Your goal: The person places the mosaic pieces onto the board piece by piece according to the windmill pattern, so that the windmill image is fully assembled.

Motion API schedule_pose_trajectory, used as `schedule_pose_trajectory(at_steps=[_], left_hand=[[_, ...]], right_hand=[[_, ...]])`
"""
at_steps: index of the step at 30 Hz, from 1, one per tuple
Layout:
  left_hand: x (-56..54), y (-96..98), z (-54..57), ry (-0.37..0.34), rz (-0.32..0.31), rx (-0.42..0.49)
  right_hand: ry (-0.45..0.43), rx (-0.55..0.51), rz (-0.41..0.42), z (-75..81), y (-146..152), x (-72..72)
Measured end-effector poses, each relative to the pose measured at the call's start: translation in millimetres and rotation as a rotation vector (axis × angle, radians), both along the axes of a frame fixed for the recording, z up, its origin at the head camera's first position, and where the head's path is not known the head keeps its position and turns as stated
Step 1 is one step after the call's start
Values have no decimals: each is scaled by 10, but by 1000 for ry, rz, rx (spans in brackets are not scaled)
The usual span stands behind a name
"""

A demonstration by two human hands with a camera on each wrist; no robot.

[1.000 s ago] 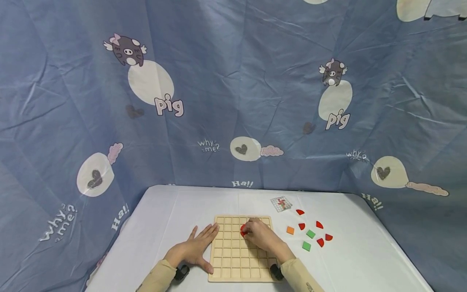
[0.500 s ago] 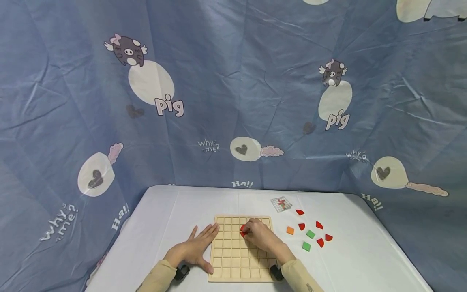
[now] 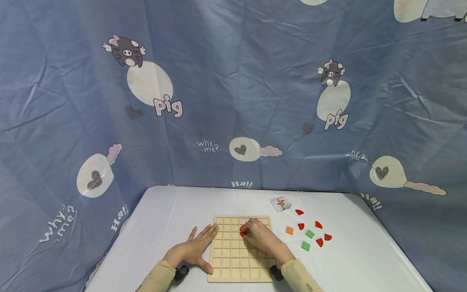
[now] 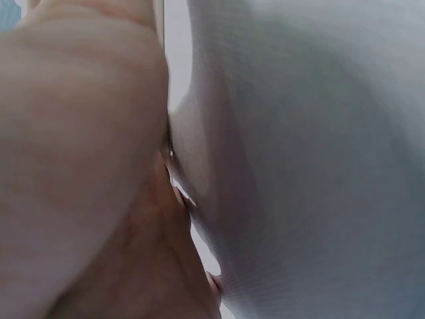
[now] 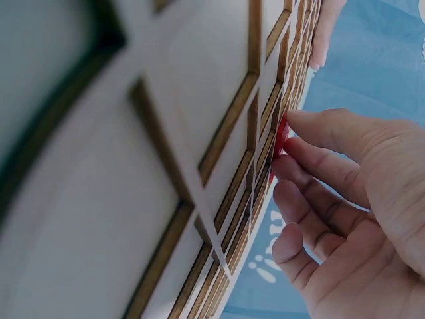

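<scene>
A wooden grid board lies on the white table between the hands. My left hand rests with fingers spread, its fingertips and thumb at the board's left edge. Over the upper right part of the board, my right hand pinches a small red piece set at the grid, thumb and index finger meeting at it. A second bit of red shows below those fingers in the right wrist view. The fingers partly hide the red there. Only palm and skin fill the left wrist view, close to the table cloth.
Right of the board lie several red quarter-circle pieces, an orange square and two green squares. A card with a red pinwheel pattern on a grid lies behind them. A blue printed curtain hangs around the table.
</scene>
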State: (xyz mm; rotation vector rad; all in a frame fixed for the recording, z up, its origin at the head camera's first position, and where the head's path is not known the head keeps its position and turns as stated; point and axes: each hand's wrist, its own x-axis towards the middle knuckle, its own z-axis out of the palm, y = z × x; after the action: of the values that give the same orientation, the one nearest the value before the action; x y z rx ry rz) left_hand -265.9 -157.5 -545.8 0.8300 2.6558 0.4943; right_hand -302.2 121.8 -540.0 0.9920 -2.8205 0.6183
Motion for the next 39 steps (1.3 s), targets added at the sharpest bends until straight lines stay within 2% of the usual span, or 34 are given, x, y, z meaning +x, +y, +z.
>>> schedule_pose_trajectory(at_steps=[4,10,16,25,33,39], left_hand=[[-3,4,2,1,3,-3],[-5,5,-15,5,4,-3],[-4,-5,-33,15,-4,-2],[0,-14,-17,21,-12,1],[-8,-9,-29,28,-7,-4],[-4,-7,-20,32,-14,1]], right_hand=[[-8,-14,-4,-4,13,5],[-66,-82,-45,30,89,12],[-48,-125,-80,100,248,13],[-82,-178,-185,226,536,-2],[-5,-256,-273,267,821,-73],[-50,-278,-359,293,1099,-115]])
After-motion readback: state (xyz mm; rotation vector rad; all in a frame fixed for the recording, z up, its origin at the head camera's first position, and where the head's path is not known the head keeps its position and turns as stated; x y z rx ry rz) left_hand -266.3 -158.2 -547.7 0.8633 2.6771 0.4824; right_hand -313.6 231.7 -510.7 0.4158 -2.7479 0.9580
